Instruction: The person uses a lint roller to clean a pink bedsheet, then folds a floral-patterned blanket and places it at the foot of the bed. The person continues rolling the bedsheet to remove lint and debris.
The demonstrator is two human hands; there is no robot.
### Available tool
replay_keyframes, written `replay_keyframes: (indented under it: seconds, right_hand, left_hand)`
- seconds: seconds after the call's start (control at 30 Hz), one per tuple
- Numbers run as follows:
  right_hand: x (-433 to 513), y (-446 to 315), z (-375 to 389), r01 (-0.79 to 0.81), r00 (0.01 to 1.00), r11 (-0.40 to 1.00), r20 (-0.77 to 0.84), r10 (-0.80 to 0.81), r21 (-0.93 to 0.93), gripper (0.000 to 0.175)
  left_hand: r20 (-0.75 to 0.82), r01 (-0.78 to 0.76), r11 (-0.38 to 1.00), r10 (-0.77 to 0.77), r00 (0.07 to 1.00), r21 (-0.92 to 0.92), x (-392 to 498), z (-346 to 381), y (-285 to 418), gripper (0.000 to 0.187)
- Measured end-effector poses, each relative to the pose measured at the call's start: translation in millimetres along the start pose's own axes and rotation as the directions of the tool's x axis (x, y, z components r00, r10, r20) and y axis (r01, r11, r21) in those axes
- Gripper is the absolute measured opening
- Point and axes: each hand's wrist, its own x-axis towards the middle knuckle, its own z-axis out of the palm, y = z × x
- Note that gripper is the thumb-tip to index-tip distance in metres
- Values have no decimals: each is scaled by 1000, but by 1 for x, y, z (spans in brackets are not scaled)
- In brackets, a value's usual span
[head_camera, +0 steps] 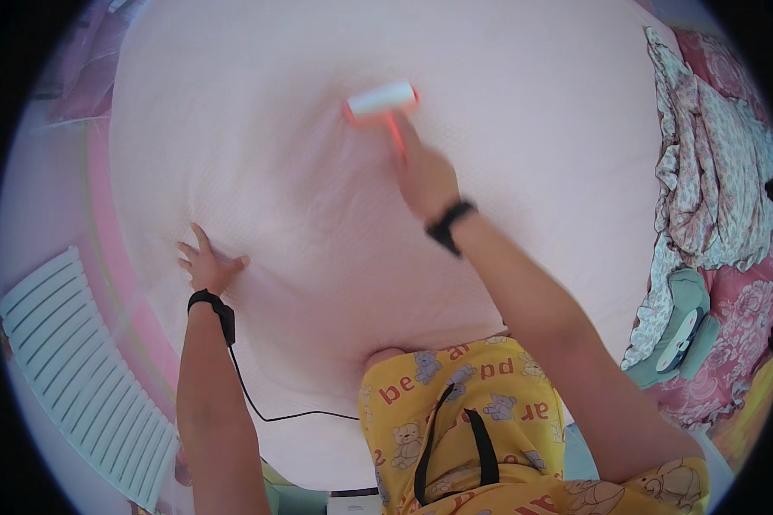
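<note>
In my right hand (426, 177) is the handle of a lint roller (381, 100), a white roll with red-orange ends. The roll lies against or just above the pale pink bed sheet (541, 129); blur keeps me from telling which. Soft wrinkles run through the sheet just left of and below the roller. My left hand (210, 262) presses on the sheet at the left with its fingers spread, and a crease runs from it. Both wrists carry black bands, and a black cable (290, 417) leads from the left one.
On the right lie a crumpled floral ruffled cloth (708, 174), a grey-green item with a cartoon face (679, 341) and a pink floral cover (741, 309). A white slatted panel (90, 380) stands at lower left. Sheer pink fabric (96, 77) hangs at upper left.
</note>
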Motion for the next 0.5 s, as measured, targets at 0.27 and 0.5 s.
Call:
replay_keyframes:
  seconds: [0.27,0.5]
  right_hand:
    - [-284,43,-119,-161,577,927,729,367,-340,62]
    - [-148,1,0,133,887,991,446,-119,1,60]
  left_hand:
    - [11,2,1000,-2,1000,-3,3,9,-7,139]
    - [-15,-75,997,75,997,-8,18,14,-22,140]
